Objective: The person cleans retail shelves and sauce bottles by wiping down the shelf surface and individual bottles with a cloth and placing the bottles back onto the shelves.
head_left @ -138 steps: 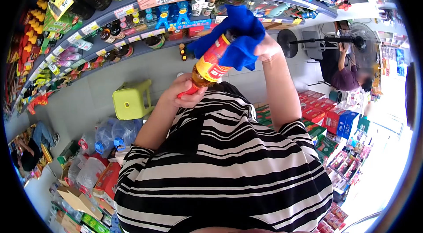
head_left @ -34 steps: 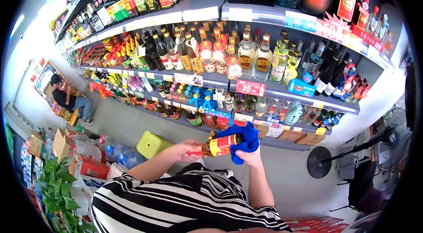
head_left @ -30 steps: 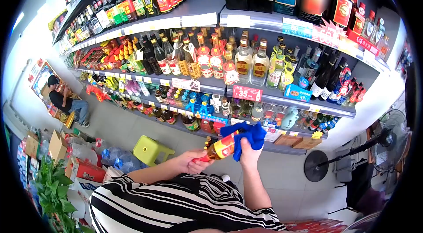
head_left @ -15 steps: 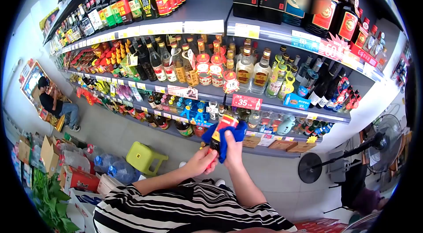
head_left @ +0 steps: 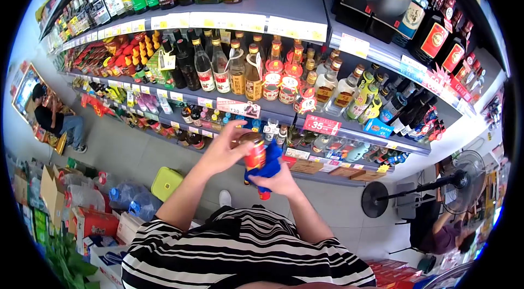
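A dark glass bottle (head_left: 255, 153) with a red and yellow label is held in front of my striped shirt, tilted with its base up and its red cap pointing down toward me. My left hand (head_left: 225, 149) grips it near the base, thumb along the side. Around the lower part of the bottle my right hand (head_left: 277, 178) presses a blue cloth (head_left: 267, 164). The cloth and fingers hide the bottle's middle and neck.
Shelves (head_left: 245, 18) full of bottles with price tags stand ahead. A green stool (head_left: 167, 182) and plastic-wrapped goods (head_left: 131, 201) lie left, a standing fan (head_left: 461, 180) right. One person (head_left: 54, 119) sits at far left, another (head_left: 445, 237) at far right.
My left hand has moved from the bottle's capped neck up to its base end. The cloth in my right hand has shifted down along the bottle. My view has turned and come closer to the shelves.
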